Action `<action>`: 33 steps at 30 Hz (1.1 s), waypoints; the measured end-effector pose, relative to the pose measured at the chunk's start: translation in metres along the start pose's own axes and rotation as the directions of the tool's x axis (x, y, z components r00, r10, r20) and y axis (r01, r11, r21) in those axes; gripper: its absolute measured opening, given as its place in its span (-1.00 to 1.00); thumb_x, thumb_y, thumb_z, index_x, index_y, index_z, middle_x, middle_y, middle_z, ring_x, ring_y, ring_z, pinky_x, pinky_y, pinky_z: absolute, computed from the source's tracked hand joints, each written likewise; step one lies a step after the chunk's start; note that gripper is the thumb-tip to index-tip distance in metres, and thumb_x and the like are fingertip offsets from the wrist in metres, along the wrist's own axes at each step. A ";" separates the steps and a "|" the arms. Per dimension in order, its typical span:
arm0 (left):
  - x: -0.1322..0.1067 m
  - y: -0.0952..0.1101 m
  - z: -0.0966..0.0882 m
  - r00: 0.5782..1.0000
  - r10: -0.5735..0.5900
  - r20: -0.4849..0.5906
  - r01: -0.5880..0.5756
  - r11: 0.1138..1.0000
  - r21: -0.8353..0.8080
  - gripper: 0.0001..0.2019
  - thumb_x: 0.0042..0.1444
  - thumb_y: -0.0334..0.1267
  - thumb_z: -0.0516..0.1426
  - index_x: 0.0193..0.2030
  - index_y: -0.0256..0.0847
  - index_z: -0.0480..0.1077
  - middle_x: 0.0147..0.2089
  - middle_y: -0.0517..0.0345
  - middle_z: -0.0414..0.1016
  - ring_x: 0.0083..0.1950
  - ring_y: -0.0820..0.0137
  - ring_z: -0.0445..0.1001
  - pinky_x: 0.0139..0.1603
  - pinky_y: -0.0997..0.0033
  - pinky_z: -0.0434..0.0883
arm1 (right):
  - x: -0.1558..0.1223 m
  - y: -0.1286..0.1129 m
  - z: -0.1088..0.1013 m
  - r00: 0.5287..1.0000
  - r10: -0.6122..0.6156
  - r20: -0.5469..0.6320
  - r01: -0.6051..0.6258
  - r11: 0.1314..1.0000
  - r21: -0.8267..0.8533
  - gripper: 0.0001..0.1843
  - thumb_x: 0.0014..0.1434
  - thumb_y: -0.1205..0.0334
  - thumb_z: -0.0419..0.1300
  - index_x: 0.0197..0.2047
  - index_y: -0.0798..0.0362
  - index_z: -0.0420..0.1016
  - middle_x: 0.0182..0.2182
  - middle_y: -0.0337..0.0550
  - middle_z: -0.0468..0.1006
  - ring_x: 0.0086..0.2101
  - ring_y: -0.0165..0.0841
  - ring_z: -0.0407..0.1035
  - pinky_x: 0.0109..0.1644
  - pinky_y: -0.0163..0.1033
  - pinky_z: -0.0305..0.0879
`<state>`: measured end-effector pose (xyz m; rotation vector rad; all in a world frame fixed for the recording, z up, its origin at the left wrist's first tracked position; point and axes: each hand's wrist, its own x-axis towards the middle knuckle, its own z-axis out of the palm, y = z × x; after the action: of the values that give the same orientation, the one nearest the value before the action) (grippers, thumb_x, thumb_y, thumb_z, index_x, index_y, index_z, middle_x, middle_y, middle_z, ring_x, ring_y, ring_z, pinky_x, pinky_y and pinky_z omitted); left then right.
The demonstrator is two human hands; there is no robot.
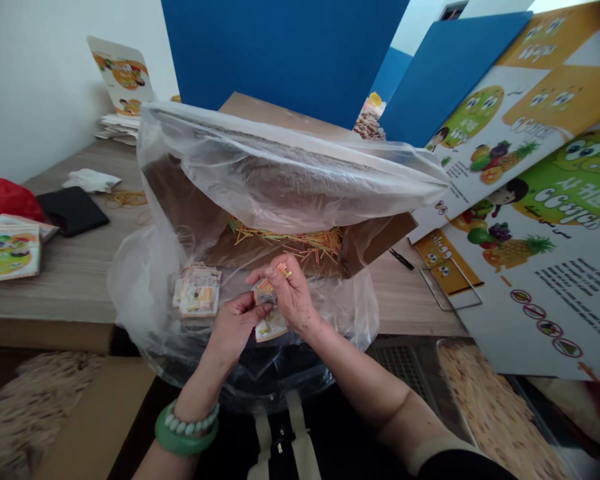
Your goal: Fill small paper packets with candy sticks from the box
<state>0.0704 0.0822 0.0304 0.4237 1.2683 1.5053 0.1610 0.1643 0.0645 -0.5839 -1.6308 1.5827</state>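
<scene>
My left hand pinches the edge of a small printed packet with a zigzag border. Thin orange and yellow sticks stick out between the fingers of my right hand, at the packet's upper end. Whether the sticks' lower ends are inside the packet is hard to make out. Just left of my hands lies a stack of similar packets on clear plastic. Beyond my hands, many loose coloured sticks lie in a cardboard box lined with a clear plastic bag.
A black flat object, rubber bands and a larger printed packet lie on the table at left. Large printed cartons stand at right, near a black pen-like object. A blue panel rises behind the box.
</scene>
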 end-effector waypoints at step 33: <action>-0.001 0.007 -0.019 0.971 0.211 -0.115 -0.220 0.972 -0.076 -0.65 -0.13 -0.13 0.40 -0.19 -0.23 0.60 -0.29 0.13 0.61 -0.29 0.39 0.50 -0.22 0.46 0.43 | 0.003 0.017 -0.019 0.973 0.192 0.127 -0.122 0.900 -0.419 -0.76 0.19 0.11 0.17 -0.43 0.06 0.46 -0.51 -0.30 0.40 -0.42 -0.42 0.27 -0.31 -0.34 0.14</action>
<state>0.0526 0.0733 0.0300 0.4399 1.2637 1.7815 0.1704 0.1806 0.0471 -0.8389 -2.1126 1.4353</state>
